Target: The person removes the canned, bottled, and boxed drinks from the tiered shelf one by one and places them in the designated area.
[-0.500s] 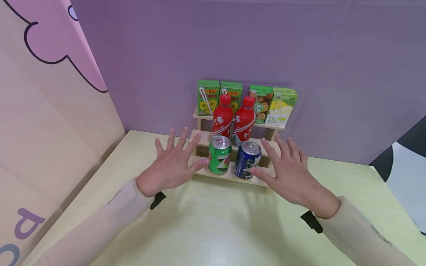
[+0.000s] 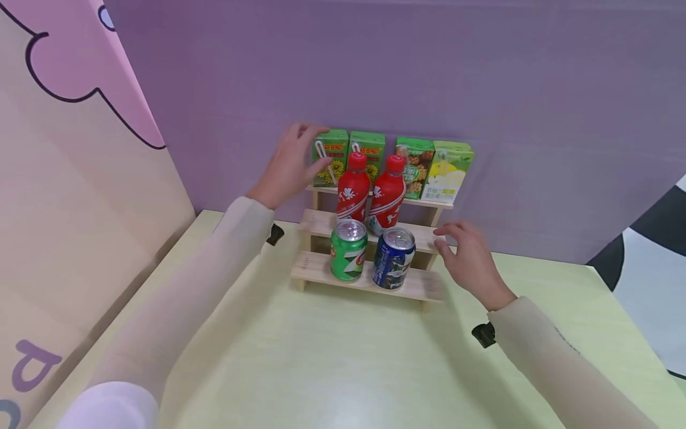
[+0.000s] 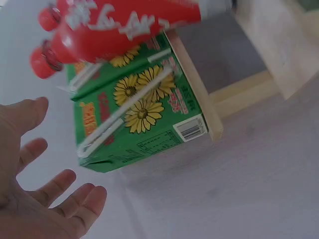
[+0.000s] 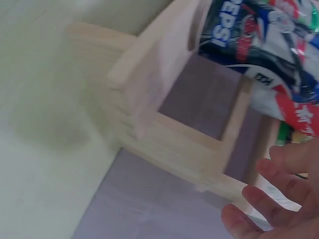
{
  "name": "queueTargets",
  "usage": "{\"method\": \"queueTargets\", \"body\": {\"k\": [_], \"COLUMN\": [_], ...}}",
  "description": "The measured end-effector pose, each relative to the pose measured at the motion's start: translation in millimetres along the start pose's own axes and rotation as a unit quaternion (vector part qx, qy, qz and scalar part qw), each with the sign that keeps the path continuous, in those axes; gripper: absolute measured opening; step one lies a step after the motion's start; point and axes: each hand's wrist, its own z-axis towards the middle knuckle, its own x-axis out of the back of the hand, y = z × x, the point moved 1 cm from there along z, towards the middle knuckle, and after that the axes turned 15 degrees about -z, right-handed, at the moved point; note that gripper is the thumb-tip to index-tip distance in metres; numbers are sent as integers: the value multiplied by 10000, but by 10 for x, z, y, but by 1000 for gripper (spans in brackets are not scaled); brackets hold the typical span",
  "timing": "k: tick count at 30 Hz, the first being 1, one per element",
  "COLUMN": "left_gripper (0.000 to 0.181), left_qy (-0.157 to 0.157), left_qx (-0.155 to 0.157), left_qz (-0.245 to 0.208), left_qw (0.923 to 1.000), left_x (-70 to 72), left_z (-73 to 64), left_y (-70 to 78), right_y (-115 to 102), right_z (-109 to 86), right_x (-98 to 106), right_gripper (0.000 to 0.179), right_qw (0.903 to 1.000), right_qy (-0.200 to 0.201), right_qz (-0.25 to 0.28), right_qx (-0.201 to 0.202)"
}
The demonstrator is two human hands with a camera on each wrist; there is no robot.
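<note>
My left hand [image 2: 292, 165] is at the leftmost green drink carton [image 2: 331, 158] on the top shelf, fingers spread and loosely bent. The left wrist view shows a gap between those fingers and the carton [image 3: 134, 119], which has yellow flowers and a straw on it. My right hand [image 2: 471, 262] hovers by the right end of the middle shelf of a three-tier wooden rack [image 2: 316, 268], fingers loosely bent and holding nothing. In the right wrist view, the fingers [image 4: 279, 179] lie beside the rack, and the blue Pepsi can [image 4: 239, 35] is beyond them.
Two red bottles [image 2: 352, 189] stand on the middle shelf. A green can [image 2: 348, 253] and the blue can [image 2: 393, 260] are on the lowest one. More cartons [image 2: 447, 173] line the top shelf. Behind the rack rises a purple wall [image 2: 375, 65]; the pale table [image 2: 321, 357] extends in front.
The left hand has moved up and forward to the top-left carton. Its fingers, and those of the right hand, are less spread. The right hand has shifted slightly right, away from the blue can.
</note>
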Motion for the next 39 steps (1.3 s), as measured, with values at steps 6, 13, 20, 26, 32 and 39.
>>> {"method": "queueTargets", "body": {"k": [6,13,20,26,32,39], "left_gripper": [43,28,27,27,25,26], "left_qy": [-198,-33,161,391,196,-147], "left_qx": [447,617,1092,1409,1433,1555], "left_qz": [198,50,-222,-362,-324,-132], "left_qw": [9986,9981,9936,9886,9890,9876], "left_x": [-74,-104,16,274,469,486], "left_z": [247,281,228,72,-148,-438], "left_y": [-37,-85,-104,-174,-394,-842], "right_y": [66,65,92,91,68,68], "right_z": [16,7,41,44,40,39], "right_x": [-144,-160,-198,-178,-154,-149], "right_gripper": [15,14,13,12,13,14], "right_qw": [9997,9999,9998,9996,9991,9985], "right_qy": [-195,-86,-73,-160,-276,-396], "right_qz": [72,44,100,124,150,134], "right_qx": [-113,-119,-173,-210,-279,-352]}}
